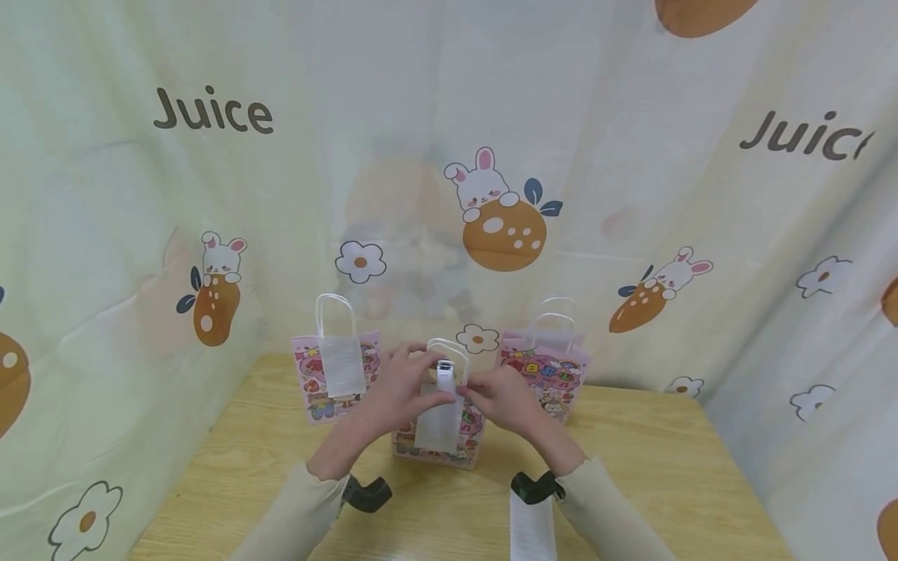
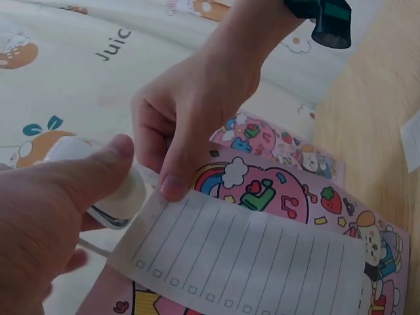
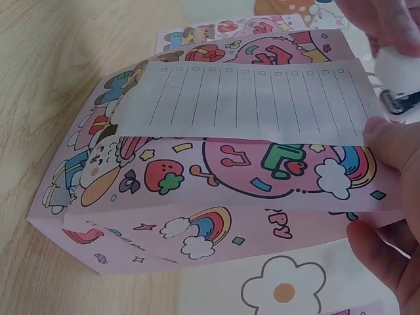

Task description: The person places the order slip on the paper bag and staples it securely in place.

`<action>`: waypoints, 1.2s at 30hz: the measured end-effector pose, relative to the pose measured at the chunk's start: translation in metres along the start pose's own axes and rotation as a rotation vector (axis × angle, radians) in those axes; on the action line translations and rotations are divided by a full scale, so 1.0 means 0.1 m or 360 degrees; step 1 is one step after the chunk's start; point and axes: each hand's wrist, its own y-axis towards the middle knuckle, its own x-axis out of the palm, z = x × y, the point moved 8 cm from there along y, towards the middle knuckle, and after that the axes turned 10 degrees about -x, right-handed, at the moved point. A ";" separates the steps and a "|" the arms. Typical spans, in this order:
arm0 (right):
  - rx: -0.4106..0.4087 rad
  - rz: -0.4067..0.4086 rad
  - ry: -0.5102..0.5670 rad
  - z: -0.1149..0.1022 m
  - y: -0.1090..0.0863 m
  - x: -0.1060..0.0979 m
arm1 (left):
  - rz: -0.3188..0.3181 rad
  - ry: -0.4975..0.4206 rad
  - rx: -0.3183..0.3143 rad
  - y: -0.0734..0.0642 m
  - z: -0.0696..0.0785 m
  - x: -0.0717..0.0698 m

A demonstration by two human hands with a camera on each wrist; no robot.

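Observation:
My left hand holds a small white stapler at the top edge of the middle pink cartoon paper bag. A white lined paper slip with a row of small checkboxes lies over the front of that bag. My right hand pinches the slip's top end against the bag, thumb on the paper and fingers behind. In the right wrist view, the stapler's metal end is close beside the slip's top edge. White looped handles rise behind the stapler.
A similar pink bag with a white slip on its front stands at left. Another pink bag stands at back right. One more white slip lies on the wooden table near my right wrist. A printed curtain hangs behind.

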 end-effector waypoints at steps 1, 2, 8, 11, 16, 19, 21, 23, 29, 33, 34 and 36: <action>-0.0009 0.0006 -0.0003 -0.01 0.00 0.00 | -0.0017 -0.0005 0.0007 0.00 0.00 0.01; -0.0018 0.0012 -0.0010 -0.01 0.00 -0.01 | -0.0041 -0.0007 0.0012 0.00 0.00 0.01; -0.0018 0.0016 -0.0011 -0.01 -0.01 -0.01 | -0.0213 -0.0047 -0.0026 0.02 -0.05 0.11; 0.0020 0.0002 -0.0018 0.01 -0.03 0.00 | -0.0255 -0.0053 -0.0028 0.04 -0.08 0.17; 0.0133 -0.0132 0.0063 0.01 -0.02 0.09 | -0.0284 -0.0232 0.0002 0.07 -0.14 0.23; 0.0187 -0.0204 0.0093 -0.01 0.04 0.13 | -0.0300 -0.0381 0.0020 0.08 -0.16 0.23; 0.0207 -0.0196 0.0038 0.00 0.07 0.14 | -0.0314 -0.0455 0.0003 0.09 -0.18 0.23; 0.0212 -0.0158 0.0032 0.01 0.09 0.14 | -0.0317 -0.0491 -0.0038 0.10 -0.20 0.23; 0.0166 -0.0083 0.0142 0.00 0.05 0.21 | -0.0300 -0.0440 -0.0050 0.07 -0.19 0.21; 0.0117 -0.0130 0.0116 -0.04 0.04 0.24 | -0.0303 -0.0487 -0.0022 0.05 -0.17 0.19; 0.0117 -0.0154 0.0069 -0.05 0.06 0.24 | -0.0308 -0.0508 -0.0013 0.04 -0.16 0.19; 0.0099 -0.0215 -0.0054 -0.06 0.08 0.24 | -0.0325 -0.0551 0.0025 0.03 -0.14 0.19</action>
